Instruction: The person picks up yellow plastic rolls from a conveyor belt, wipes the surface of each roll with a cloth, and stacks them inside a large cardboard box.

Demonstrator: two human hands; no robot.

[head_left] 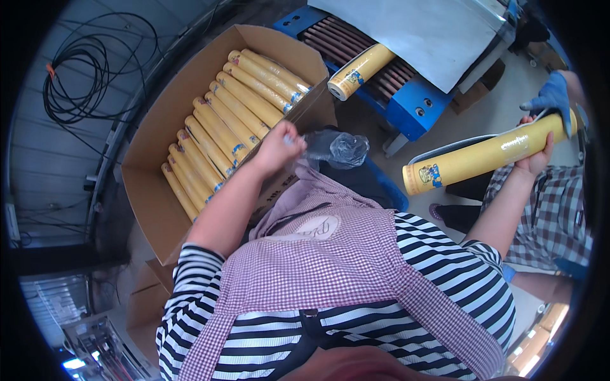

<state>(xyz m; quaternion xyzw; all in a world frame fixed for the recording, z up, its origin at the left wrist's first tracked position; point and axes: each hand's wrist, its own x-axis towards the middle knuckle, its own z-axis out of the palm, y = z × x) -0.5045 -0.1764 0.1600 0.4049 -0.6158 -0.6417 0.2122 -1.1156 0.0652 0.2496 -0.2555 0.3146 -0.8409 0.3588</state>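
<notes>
My left hand, closed in a fist, grips a crumpled clear plastic bag in front of my apron. Out to the right, my right hand is wrapped around a long yellow roll with a blue cartoon print near one end. A pale strap lies along this roll, and glossy clear film shows on part of it. At the roll's far right end is a co-worker's blue-gloved hand, at or very near it; whether it touches is unclear.
A large open cardboard box at left holds several similar yellow rolls. Ahead, another yellow roll lies on a blue-framed roller conveyor beside a metal cover. Black cables hang on the left wall.
</notes>
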